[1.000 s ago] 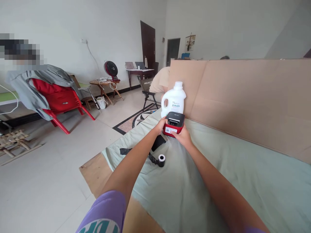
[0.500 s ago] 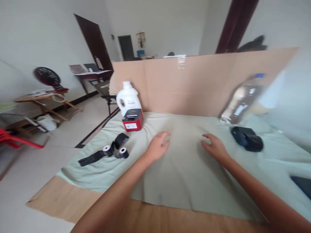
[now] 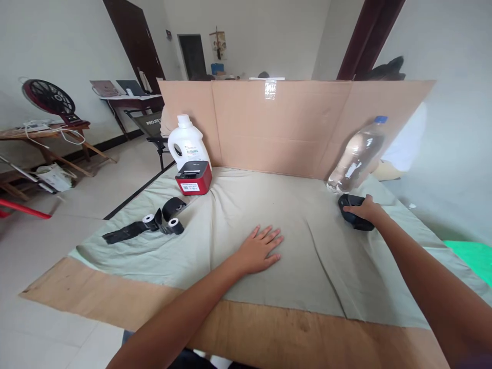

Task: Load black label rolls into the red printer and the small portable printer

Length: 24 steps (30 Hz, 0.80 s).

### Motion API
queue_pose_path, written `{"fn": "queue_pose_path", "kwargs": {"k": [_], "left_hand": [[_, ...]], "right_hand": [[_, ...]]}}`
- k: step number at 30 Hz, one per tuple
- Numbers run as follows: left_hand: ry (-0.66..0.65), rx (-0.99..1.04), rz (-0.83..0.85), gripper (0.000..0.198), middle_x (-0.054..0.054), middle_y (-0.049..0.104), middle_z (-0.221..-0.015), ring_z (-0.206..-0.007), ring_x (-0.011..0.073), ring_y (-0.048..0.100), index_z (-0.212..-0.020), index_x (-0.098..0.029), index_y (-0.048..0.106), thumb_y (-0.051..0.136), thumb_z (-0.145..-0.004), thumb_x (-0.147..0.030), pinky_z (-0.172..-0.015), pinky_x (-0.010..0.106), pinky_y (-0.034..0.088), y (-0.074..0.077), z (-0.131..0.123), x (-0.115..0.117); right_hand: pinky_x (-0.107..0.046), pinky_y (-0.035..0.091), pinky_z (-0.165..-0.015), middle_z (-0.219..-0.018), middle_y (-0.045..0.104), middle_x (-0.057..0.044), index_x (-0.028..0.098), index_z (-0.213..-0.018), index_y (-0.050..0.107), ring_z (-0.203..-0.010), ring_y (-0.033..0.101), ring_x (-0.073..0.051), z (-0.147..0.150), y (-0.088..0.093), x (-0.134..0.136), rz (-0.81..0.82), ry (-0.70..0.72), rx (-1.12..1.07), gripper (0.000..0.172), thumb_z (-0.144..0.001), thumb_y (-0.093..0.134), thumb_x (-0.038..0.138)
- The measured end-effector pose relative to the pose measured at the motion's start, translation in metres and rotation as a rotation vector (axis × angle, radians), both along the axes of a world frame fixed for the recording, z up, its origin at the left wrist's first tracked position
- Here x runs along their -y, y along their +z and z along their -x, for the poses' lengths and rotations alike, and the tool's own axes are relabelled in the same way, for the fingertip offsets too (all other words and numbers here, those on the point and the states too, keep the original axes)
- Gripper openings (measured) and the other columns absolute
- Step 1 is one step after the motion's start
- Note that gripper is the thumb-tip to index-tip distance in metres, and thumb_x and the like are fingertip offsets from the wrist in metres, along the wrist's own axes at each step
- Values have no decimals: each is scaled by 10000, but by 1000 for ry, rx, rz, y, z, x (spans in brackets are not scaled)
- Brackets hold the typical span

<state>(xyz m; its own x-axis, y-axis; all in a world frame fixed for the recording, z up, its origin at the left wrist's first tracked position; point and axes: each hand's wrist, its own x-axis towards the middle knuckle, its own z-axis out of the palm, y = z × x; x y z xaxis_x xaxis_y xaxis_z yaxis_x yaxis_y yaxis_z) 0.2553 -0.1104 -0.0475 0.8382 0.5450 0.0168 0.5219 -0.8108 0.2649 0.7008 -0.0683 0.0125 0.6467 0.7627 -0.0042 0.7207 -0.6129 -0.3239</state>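
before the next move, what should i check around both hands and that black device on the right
1. Right hand resting on top of the black device: ok.
2. Fingers closed around it: cannot tell.
3. Space between the device and the clear bottle: not ok, the bottle stands close behind it.
4. Left hand flat on the cloth, holding nothing: ok.
5. Red printer, white jug and paper rolls well away from both hands: ok.
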Motion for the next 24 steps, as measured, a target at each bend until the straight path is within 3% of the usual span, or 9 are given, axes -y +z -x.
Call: {"fn": "queue_pose_path", "kwargs": {"k": [3, 6, 9, 11, 15, 19, 24], "left_hand": [[-10, 26, 20, 639, 10, 174, -1671, -1559, 230, 95, -1578, -271, 255, 274, -1016, -575, -1260, 521, 52, -1, -2, 2], [25, 123, 43, 651, 37, 236, -1656, -1543, 236, 180, -1576, -251, 259, 363, -1001, -536, -1258, 514, 111, 1, -1, 3], [324, 362, 28, 656, 99, 330, -1619, -1481, 234, 340, -1583, -202, 235, 415, -991, -419, -1231, 461, 243, 6, 7, -2], [524, 490, 34, 638, 139, 422, -1564, -1419, 243, 435, -1576, -161, 248, 411, -985, -341, -1200, 450, 306, 9, 16, -10], [580, 500, 127, 648, 175, 502, -1495, -1393, 268, 469, -1563, -97, 256, 430, -968, -285, -1206, 485, 286, 8, 31, -25], [484, 435, 165, 654, 142, 368, -1592, -1491, 258, 325, -1567, -102, 262, 406, -933, -176, -1232, 460, 250, 4, 30, -27], [388, 365, 161, 647, 63, 369, -1601, -1524, 254, 246, -1554, -160, 324, 372, -910, -125, -1253, 489, 193, 1, 27, -26]], "right_hand": [[-500, 455, -777, -1293, 547, -361, 107, -1398, 410, -1179, 559, -465, 32, 14, 2, 119, -44, -31, 985, -649, 739, 655], [-451, 459, -752, -1218, 606, -335, 94, -1372, 459, -1108, 611, -439, 91, 22, 11, 69, 115, -46, 947, -689, 679, 712], [-454, 471, -759, -1143, 657, -261, 168, -1395, 478, -1013, 657, -415, 171, 26, 22, 21, 315, -6, 898, -709, 645, 723], [-466, 485, -778, -1093, 672, -220, 214, -1388, 495, -972, 669, -398, 226, 29, 27, 20, 372, 23, 846, -724, 620, 723], [-487, 499, -810, -1017, 670, -186, 225, -1316, 536, -1009, 643, -396, 309, 35, 34, 58, 448, 6, 771, -724, 622, 712], [-513, 484, -839, -1126, 613, -222, 216, -1370, 482, -1084, 608, -417, 343, 33, 36, 84, 405, -48, 793, -767, 565, 724], [-537, 468, -866, -1238, 531, -275, 196, -1471, 406, -1123, 604, -452, 349, 15, 38, 12, 312, -9, 874, -780, 575, 704]]}}
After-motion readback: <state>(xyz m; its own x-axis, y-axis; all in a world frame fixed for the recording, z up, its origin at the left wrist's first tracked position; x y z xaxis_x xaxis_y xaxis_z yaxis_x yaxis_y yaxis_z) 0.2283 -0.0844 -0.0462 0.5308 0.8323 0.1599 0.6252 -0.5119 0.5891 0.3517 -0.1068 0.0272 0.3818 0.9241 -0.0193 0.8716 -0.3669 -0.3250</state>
